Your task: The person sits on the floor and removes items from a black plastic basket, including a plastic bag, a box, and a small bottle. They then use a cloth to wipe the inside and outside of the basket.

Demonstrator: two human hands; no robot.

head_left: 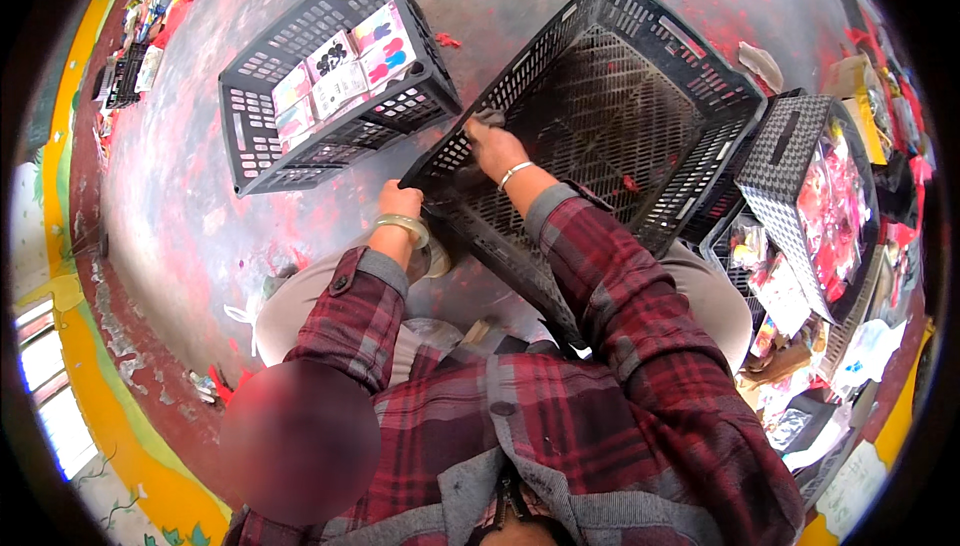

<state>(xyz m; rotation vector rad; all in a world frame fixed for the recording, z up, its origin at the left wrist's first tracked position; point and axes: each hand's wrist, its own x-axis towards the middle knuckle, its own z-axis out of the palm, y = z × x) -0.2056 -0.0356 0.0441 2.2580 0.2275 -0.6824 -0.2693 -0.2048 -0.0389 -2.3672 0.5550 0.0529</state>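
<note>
A large black plastic crate (700, 31) sits tilted in front of me, its slatted base dusty and a small red scrap (630, 183) lying inside. My left hand (403, 203), with a pale bangle on the wrist, is closed on the crate's near left corner. My right hand (492, 149) reaches inside by the left wall, fingers curled round a small grey rag-like thing (489, 118); its exact kind is hard to make out. Farther left stands a second dark crate (237, 136) holding several packs (338, 89) printed with coloured and black shapes.
At the right, a houndstooth-patterned bin (783, 151) holds red and clear packets, among piled crates and wrappers. A cardboard box (858, 96) stands behind it. Loose clutter (160, 6) and a small black basket (127, 76) lie along the left wall. Red marks stain the grey floor (180, 186).
</note>
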